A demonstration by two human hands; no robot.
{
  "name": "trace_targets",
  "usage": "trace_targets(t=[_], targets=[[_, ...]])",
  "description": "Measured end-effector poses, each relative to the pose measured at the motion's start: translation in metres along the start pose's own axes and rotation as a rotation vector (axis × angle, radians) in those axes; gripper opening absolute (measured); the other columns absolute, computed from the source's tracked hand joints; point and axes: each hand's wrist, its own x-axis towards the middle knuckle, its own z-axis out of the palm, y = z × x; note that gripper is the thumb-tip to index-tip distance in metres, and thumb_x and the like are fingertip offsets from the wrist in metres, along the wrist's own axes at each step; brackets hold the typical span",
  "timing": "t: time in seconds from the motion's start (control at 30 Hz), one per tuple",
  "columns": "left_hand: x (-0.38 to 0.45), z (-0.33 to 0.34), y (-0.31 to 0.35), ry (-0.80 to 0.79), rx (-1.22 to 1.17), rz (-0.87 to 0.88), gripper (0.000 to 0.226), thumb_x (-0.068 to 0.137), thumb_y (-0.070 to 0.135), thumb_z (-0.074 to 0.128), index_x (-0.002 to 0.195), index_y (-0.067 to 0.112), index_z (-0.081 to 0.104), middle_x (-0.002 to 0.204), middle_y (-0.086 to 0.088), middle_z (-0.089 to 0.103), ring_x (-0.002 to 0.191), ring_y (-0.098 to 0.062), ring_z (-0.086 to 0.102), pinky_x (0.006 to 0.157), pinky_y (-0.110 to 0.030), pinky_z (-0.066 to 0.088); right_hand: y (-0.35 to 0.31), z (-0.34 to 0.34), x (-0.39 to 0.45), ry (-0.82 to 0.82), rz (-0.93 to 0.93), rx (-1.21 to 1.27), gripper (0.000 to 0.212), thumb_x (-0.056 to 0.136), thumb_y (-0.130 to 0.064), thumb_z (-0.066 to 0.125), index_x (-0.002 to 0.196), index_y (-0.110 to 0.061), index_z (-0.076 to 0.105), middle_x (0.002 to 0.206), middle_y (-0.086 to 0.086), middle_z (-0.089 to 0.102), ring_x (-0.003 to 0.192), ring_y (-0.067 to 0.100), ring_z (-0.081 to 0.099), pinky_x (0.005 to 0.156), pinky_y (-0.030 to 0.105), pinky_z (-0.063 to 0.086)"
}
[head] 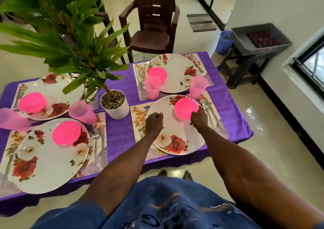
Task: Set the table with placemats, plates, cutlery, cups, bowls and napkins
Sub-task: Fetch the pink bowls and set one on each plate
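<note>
Four plates sit on four placemats on a purple cloth, each carrying one pink bowl, four bowls in all. Four pink cups are in view, one of them blurred at the left edge.

The left hand is curled into a loose fist over the near-right plate and grips nothing that can be seen. The right hand is beside it, well apart from the left, its fingers curled against the near side of the bowl, which stands open side up on the far part of that plate, between the two hands and just beyond them.

Left of the left hand a fork lies on the placemat, its long axis running away from the person, tines on the far end. Right of the right hand a spoon and a knife lie side by side, long axes slanting from far-left to near-right, spoon bowl on the far end.

Beyond the hands two cups stand upright, flanking the far plate. Far left of the left hand stands a potted plant, with the other two settings further left.
</note>
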Motion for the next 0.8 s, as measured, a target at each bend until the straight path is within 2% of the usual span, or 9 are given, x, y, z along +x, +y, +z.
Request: trace_targets(t=[0.2,0.33,0.43,0.63,0.73,0.8], targets=[[-0.002,0.004,0.007,0.038,0.006,-0.006,0.034,0.099,0.037,0.052,0.090,0.008,0.068,0.087,-0.008,0.069,0.075,-0.024,0.067,0.065,-0.046,0.062,0.004,0.000,0.016,-0.078,-0.028,-0.035,0.046,0.095,-0.016,0.046,0.139,-0.005,0.039,0.108,0.020,0.066,0.055,0.026,0.065,0.043,0.030,0.046],[0.000,0.010,0.003,0.050,0.046,-0.004,0.038,0.096,0.043,0.050,0.082,0.012,0.068,0.079,-0.005,0.069,0.072,-0.024,0.067,0.069,-0.047,0.061,0.006,0.000,0.026,-0.099,-0.039,-0.033,0.044,0.094,-0.015,0.045,0.137,-0.002,0.042,0.102,0.022,0.068,0.049,0.023,0.062,0.040,0.026,0.042],[0.003,0.016,-0.001,0.068,0.072,-0.003,0.040,0.091,0.049,0.048,0.076,0.017,0.067,0.081,-0.003,0.070,0.078,-0.026,0.066,0.070,-0.050,0.059,0.005,-0.002,0.029,-0.103,-0.060,-0.031,0.043,0.095,-0.016,0.044,0.136,-0.002,0.044,0.101,0.022,0.069,0.049,0.022,0.062,0.040,0.025,0.041],[0.005,0.024,0.004,0.093,0.083,-0.013,0.039,0.093,0.047,0.051,0.073,0.016,0.064,0.076,-0.002,0.068,0.076,-0.023,0.065,0.070,-0.051,0.059,0.005,-0.006,0.032,-0.090,-0.079,-0.020,0.041,0.094,-0.014,0.042,0.132,-0.001,0.048,0.103,0.022,0.068,0.051,0.022,0.062,0.039,0.022,0.040],[0.001,0.027,0.009,0.108,0.095,0.003,0.038,0.097,0.042,0.052,0.076,0.013,0.065,0.079,-0.003,0.069,0.077,-0.023,0.065,0.071,-0.041,0.056,0.006,-0.008,0.031,-0.080,-0.081,-0.050,0.039,0.093,-0.013,0.043,0.131,-0.002,0.048,0.101,0.019,0.068,0.054,0.023,0.063,0.041,0.024,0.042],[-0.001,0.028,0.011,0.110,0.116,0.015,0.037,0.099,0.039,0.051,0.083,0.010,0.068,0.084,-0.005,0.070,0.081,-0.022,0.065,0.070,-0.032,0.046,0.006,-0.010,0.031,-0.079,-0.078,-0.058,0.038,0.093,-0.013,0.044,0.130,-0.003,0.050,0.100,0.017,0.069,0.060,0.026,0.066,0.045,0.027,0.046]])
